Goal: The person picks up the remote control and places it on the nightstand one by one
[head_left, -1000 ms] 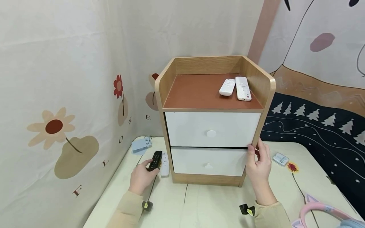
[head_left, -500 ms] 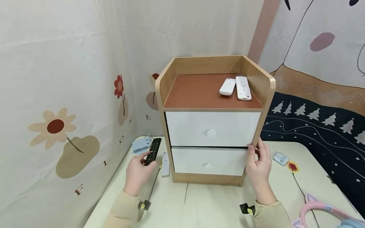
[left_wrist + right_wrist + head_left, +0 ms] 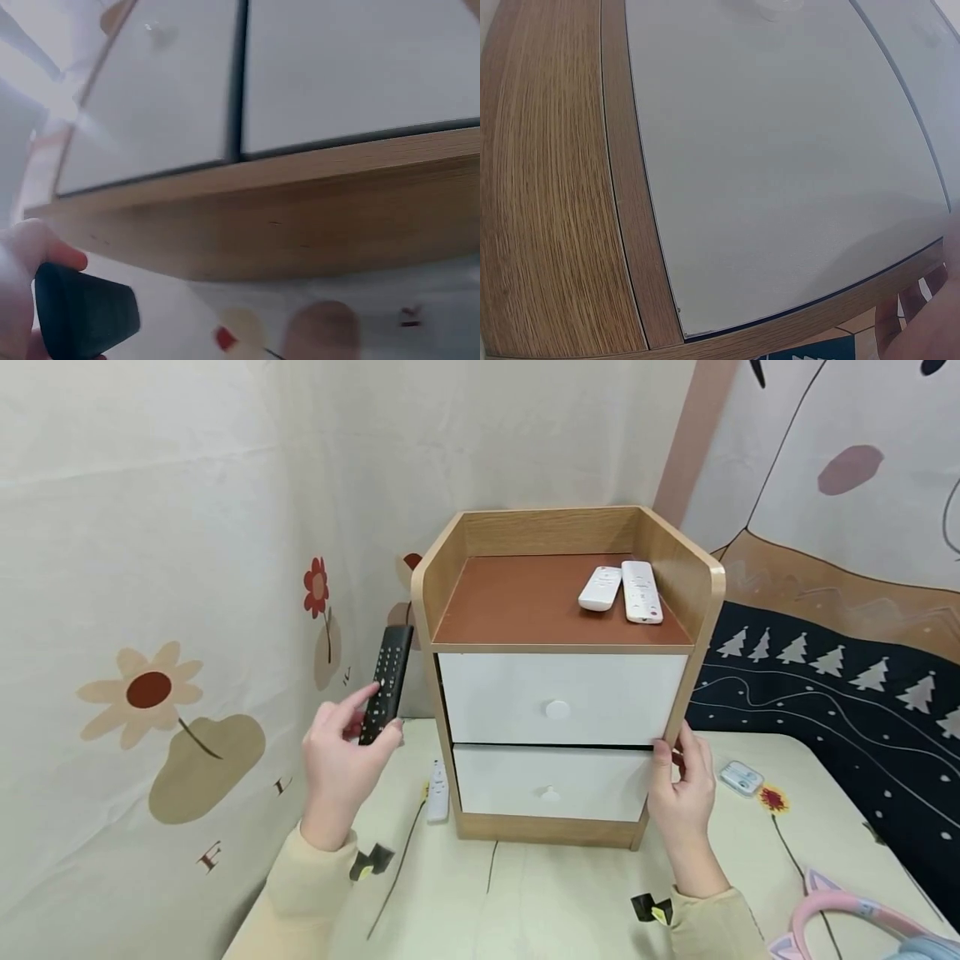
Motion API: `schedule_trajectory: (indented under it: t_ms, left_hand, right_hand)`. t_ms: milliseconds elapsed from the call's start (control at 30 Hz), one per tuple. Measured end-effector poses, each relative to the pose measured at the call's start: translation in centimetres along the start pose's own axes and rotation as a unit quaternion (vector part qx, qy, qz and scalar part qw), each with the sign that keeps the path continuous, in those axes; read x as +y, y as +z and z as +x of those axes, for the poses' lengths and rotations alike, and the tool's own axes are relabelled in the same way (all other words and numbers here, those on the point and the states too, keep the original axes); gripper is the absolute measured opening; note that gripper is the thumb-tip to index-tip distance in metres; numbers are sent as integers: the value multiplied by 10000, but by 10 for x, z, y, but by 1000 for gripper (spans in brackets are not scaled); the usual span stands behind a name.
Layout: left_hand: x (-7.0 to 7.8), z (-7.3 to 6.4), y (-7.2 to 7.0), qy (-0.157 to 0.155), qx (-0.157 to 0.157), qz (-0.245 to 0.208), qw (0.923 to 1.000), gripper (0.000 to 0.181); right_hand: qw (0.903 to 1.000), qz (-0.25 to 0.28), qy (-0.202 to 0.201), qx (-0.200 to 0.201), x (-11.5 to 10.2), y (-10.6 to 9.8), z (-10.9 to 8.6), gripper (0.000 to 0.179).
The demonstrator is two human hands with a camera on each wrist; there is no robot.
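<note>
Black remote control (image 3: 387,681) up off the desk (image 3: 570,893), tilted, just beside the cabinet's left side, button face toward the head camera. Pinched near its lower end between thumb and fingers of the left hand (image 3: 345,760), open no wider than the remote. Right hand (image 3: 682,785) on the right edge of the wooden cabinet (image 3: 558,831), thumb at the front by the lower drawer (image 3: 495,781), fingers bent round the side.

On the reddish-brown top shelf (image 3: 510,602), near the right wall: two white remotes, a shorter one (image 3: 600,589) just left of a longer one (image 3: 642,593). Another white remote (image 3: 437,797) on the desk by the cabinet's left foot. To the right, a small pale case (image 3: 742,778); at the lower right corner, pink cat-eared headphones (image 3: 832,902), partly cut off.
</note>
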State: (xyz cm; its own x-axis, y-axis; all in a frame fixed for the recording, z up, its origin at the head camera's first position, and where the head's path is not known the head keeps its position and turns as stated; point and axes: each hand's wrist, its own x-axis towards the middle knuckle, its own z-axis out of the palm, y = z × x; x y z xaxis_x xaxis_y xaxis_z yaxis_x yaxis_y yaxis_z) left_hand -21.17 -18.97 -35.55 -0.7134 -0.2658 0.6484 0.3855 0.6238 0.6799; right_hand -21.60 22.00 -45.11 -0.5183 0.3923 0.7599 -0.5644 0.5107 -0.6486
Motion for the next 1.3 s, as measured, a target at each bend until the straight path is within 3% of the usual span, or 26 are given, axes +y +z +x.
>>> schedule_trajectory:
  t_ms: [233,567,700,933,1000,1100,1200,1300]
  left_hand:
    - [36,20,-4,832,693,-713,9916,56]
    - [76,46,3,1570,953,-1288,9745,53]
    - [92,54,8,2044,932,-1008,9692,52]
    - [118,58,18,2878,909,37,9534,49]
    - [125,57,22,3076,859,255,9473,48]
    - [137,57,29,3296,539,594,9407,47]
    - [151,57,35,3194,21,805,9442,47]
    - [164,58,40,2819,-532,980,9529,48]
  right_hand:
    - [10000,-4,27,-83,0,-1,0,48]
    - [10000,-14,48,-78,0,0,-1,49]
    - [10000,3,-29,36,1,2,-1,47]
    - [10000,-3,-24,61,1,3,1,46]
    - [10000,-5,-10,45,1,2,0,46]
    - [10000,32,33,8,1,1,0,47]
    - [10000,43,50,-20,0,0,1,47]
    - [9999,48,83,-57,0,0,1,46]
